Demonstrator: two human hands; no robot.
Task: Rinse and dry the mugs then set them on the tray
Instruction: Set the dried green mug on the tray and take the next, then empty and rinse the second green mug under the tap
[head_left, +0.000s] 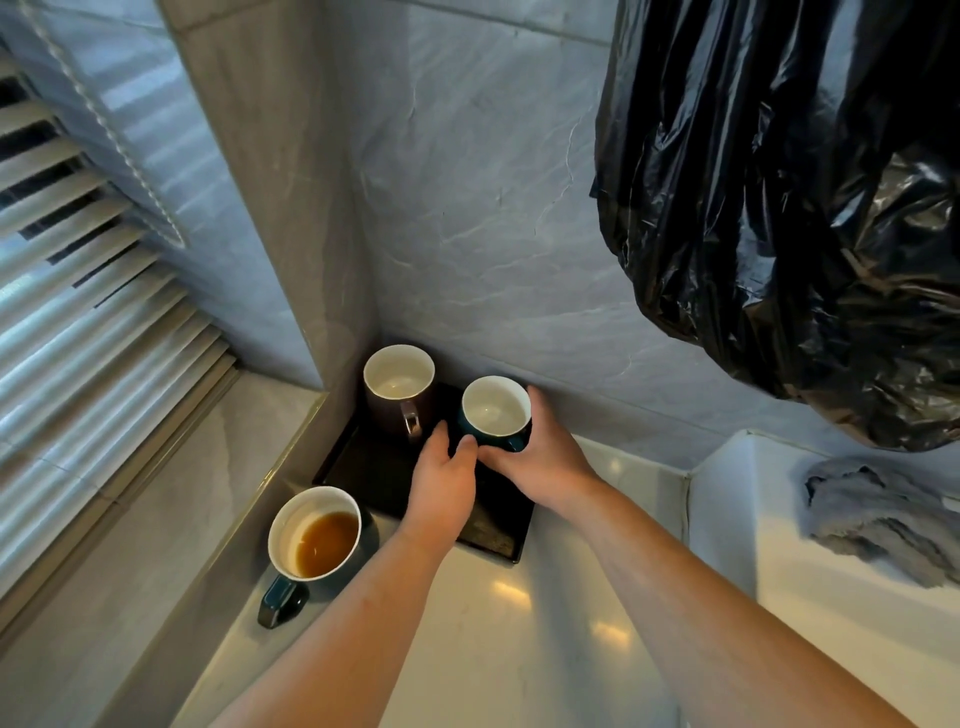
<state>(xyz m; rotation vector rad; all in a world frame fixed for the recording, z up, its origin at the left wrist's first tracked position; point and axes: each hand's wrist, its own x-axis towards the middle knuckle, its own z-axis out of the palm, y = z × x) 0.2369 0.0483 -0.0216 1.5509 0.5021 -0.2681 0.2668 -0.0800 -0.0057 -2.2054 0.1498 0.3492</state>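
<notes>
Mugs: I am counting three. Two are sitting on the tray at frame centre, a brown mug (399, 387) and a dark teal mug (496, 413); the third, a teal mug with brown liquid (313, 535), is standing at lower left.
Trays: I am seeing one black tray (374, 467), centre.
Hands: I am showing two, my left hand (444, 480) and my right hand (540, 457).
Cloths: one grey cloth (878, 512) is lying at right.
Bags: one black plastic bag (789, 197) is hanging at upper right.
Blinds: one window blind (78, 291) is filling the left edge.
</notes>
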